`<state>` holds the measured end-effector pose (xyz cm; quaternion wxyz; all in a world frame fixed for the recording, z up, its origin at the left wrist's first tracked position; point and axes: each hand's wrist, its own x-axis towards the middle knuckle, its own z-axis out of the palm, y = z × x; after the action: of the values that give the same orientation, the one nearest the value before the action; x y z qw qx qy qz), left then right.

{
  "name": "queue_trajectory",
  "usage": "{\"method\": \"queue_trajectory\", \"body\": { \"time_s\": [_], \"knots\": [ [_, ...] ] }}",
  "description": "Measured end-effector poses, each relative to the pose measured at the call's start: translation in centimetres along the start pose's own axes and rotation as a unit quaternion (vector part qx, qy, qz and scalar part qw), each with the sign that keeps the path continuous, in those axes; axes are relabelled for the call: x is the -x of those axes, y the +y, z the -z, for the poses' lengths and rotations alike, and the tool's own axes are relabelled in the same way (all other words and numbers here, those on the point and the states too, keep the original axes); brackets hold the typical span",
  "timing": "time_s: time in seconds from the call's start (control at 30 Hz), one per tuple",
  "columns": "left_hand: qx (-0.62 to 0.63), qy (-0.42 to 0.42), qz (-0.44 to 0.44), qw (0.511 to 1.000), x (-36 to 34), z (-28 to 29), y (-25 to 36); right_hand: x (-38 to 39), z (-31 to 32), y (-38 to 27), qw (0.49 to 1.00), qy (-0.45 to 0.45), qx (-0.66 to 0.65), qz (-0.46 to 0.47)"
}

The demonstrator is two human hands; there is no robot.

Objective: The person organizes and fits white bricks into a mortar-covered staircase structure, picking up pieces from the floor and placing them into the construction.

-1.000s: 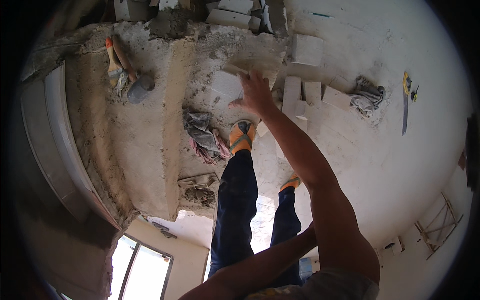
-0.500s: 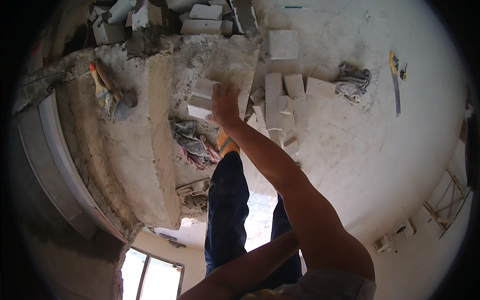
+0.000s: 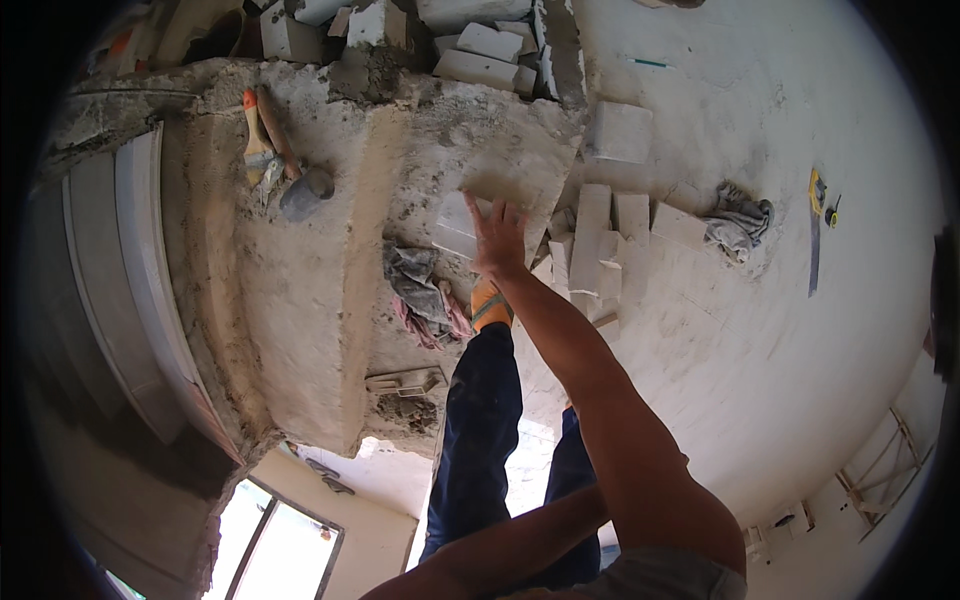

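My right hand (image 3: 498, 238) reaches forward with its fingers spread over a pale block (image 3: 456, 226) that lies on the rough cement ledge (image 3: 530, 130). The palm and fingers cover the block's right part; I see no grip closed around it. My left forearm (image 3: 500, 535) crosses the lower edge and passes behind my right arm, so my left hand is hidden. Just below the block lie crumpled grey and pink rags (image 3: 420, 290), beside my orange shoe (image 3: 489, 305).
Left on the ledge lie a paintbrush (image 3: 254, 130) and a mallet (image 3: 307, 193). Loose blocks (image 3: 592, 235) stand to the right, near a grey cloth (image 3: 738, 222). A handsaw (image 3: 815, 230) lies farther right. More blocks (image 3: 480, 62) are heaped at the back. A float (image 3: 410, 383) sits near my leg.
The view has shifted, so the scene appears farther right. My right hand has gone from curling over the block's edge to lying spread on it. The block looks turned or lowered.
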<state>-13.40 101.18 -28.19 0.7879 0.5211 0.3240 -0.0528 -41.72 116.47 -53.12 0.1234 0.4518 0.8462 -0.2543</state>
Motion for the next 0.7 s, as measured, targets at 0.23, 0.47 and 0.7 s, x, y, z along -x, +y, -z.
{"method": "queue_trajectory", "body": {
  "time_s": [0.23,0.47,0.7],
  "knots": [
    [0.09,0.06,-0.048,0.993,0.4,2.1,0.1,-2.6,5.9,1.9,0.995,-0.082,-0.033,-0.046],
    [0.185,0.131,-0.096,0.969,1.1,5.8,-0.4,-7.4,8.6,5.2,0.989,-0.136,-0.062,0.004],
    [0.226,0.159,-0.142,0.95,1.9,8.9,0.3,-11.9,10.7,12.8,0.973,-0.116,-0.183,0.076]
  ]
}}
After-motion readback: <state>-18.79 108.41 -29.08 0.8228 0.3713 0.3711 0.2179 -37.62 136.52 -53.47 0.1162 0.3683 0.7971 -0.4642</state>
